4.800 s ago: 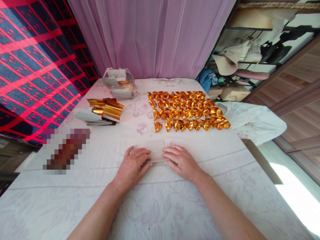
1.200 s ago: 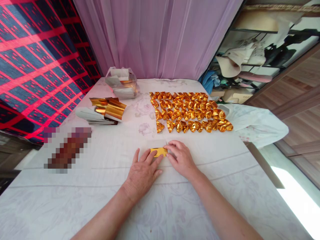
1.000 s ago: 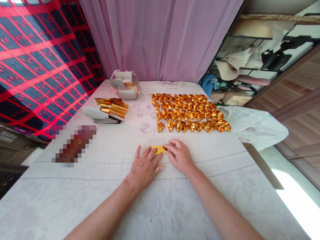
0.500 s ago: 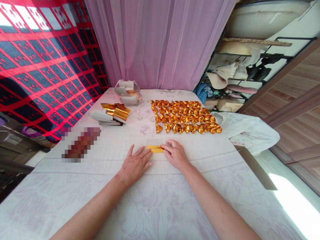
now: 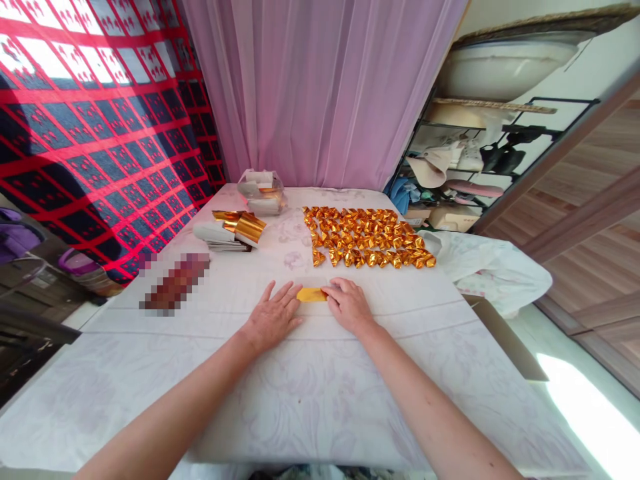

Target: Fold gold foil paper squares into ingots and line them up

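A small strip of folded gold foil paper lies flat on the table in front of me, its left end tapered at the corners. My left hand rests palm down at that end, fingers spread, the fingertips at the paper's edge. At the other end, my right hand has its thumb and fingers closed on the paper, hiding its right tip. Beyond the hands stand several rows of folded gold foil pieces, shaped like little ingots.
Stacked gold and white paper sheets lie at the left, with a clear plastic bag of more paper behind. A pixelated reddish patch covers something nearer. A white plastic bag and a cardboard box are past the table's right edge.
The paper's left end, square-looking before, now shows slanted corners. My left fingers have spread and shifted slightly off it. My right hand stays at its end. The whole view has shifted a little.
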The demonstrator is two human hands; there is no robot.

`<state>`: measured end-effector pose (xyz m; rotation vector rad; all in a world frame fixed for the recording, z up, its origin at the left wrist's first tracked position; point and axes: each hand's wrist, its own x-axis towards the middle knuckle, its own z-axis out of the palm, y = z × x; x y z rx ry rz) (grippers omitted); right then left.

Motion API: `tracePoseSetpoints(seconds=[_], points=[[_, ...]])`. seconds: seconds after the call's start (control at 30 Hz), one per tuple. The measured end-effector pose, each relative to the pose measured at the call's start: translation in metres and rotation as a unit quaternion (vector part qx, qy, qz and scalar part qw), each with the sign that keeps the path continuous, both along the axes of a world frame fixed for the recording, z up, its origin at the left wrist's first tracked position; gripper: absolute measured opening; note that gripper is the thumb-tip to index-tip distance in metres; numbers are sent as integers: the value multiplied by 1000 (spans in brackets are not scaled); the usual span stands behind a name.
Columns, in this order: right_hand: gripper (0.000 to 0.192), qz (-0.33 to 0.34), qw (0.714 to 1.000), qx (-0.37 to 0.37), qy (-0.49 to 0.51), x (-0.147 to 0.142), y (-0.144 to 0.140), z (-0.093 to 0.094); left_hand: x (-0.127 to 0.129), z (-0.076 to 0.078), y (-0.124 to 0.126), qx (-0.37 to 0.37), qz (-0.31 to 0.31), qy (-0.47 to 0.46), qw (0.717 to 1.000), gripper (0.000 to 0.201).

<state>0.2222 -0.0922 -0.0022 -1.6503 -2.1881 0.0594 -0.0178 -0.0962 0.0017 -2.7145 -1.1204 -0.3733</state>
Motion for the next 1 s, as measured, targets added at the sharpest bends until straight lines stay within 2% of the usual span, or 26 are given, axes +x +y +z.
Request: tracePoseSetpoints(seconds=[0.1, 0.17, 0.27, 0.33, 0.43, 0.67, 0.8, 1.0], points=[[39, 9, 999, 28, -22, -7, -10, 7, -1, -4, 4, -10, -7, -3, 1000, 33], [43, 39, 997, 41, -44, -15, -16, 10, -1, -6, 5, -15, -5, -4, 1000, 34], [47, 89, 993, -21, -68, -29, -24, 12, -1, -7, 4, -19, 0, -5, 1000, 35], [51, 104, 989, -73, -77, -35, -25, 11, -1, -6, 4, -25, 4, -6, 1000, 35], [55, 112, 985, -106, -83, -32, -27, 10, -1, -3, 4, -38, 8, -5, 999, 34], [57, 54, 985, -142, -85, -7, -33, 11, 0, 0, 7, -65, 23, -3, 998, 29], [55, 53, 985, -135, -88, -3, -32, 12, 0, 0, 7, -77, 36, -5, 996, 30], [46, 31, 987, -115, -109, -4, -19, 26, 3, 3, -1, -91, 52, -11, 994, 35]])
